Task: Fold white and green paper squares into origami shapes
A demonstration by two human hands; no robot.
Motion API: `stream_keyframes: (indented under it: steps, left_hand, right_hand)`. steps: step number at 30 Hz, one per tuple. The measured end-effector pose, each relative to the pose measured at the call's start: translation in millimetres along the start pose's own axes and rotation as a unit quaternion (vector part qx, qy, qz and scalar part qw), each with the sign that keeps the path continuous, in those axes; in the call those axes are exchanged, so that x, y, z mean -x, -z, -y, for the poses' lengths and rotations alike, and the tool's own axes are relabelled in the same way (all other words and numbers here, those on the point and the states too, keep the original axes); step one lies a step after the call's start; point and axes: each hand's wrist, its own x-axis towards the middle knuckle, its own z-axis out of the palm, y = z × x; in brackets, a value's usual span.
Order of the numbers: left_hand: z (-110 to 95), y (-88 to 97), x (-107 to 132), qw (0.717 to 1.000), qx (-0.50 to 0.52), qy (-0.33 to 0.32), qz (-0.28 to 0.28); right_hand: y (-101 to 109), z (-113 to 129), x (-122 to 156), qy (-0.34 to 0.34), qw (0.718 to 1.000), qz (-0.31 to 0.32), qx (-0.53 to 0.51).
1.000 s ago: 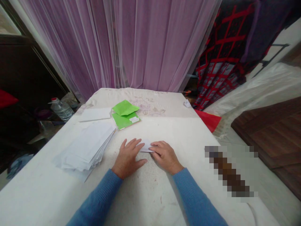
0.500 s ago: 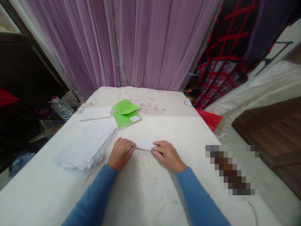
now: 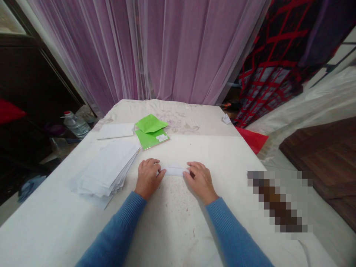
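A narrow piece of folded white paper [image 3: 174,171] lies across the near middle of the table, a lengthwise crease showing on it. At its left end is my left hand [image 3: 150,176], with curled fingers and the thumb pressed to the paper's near edge. My right hand [image 3: 200,181] grips the opposite end between thumb and fingers. The fingers cover both ends of the paper. To the left of my left hand, a loose stack of white paper sheets [image 3: 107,167] is fanned out on the cloth.
Beyond the stack lies a flat white pad [image 3: 116,131]. Beside it are a green packet with a label [image 3: 148,140] and a folded green sheet [image 3: 151,123]. A crumpled white scrap [image 3: 226,118] sits at the far right edge. A blurred-out item [image 3: 275,202] lies on the right.
The paper, bowed and slightly raised before, now lies flatter as a narrow strip with a crease. Both hands have shifted their fingers along its ends. The view has tilted slightly.
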Motion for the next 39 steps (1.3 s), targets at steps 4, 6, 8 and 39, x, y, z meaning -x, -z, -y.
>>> stream_keyframes:
  steps: [4, 6, 8, 39]
  left_hand:
    - [1.8, -4.1, 1.3, 1.000, -0.010, 0.015, -0.003]
    - [2.6, -5.7, 1.7, 1.000, -0.013, 0.021, -0.009]
    - [3.0, -6.5, 2.0, 1.000, -0.013, 0.024, -0.015]
    - [-1.8, -5.1, 0.5, 0.994, -0.042, -0.008, 0.099]
  right_hand:
    - [-2.4, 2.8, 1.6, -0.015, 1.000, -0.007, 0.016]
    - [-3.7, 2.6, 2.3, -0.014, 1.000, -0.015, 0.023]
    - [-4.5, 1.9, 3.0, -0.005, 0.999, -0.019, 0.029]
    - [7.9, 36.2, 18.2, 0.047, 0.965, 0.217, 0.143]
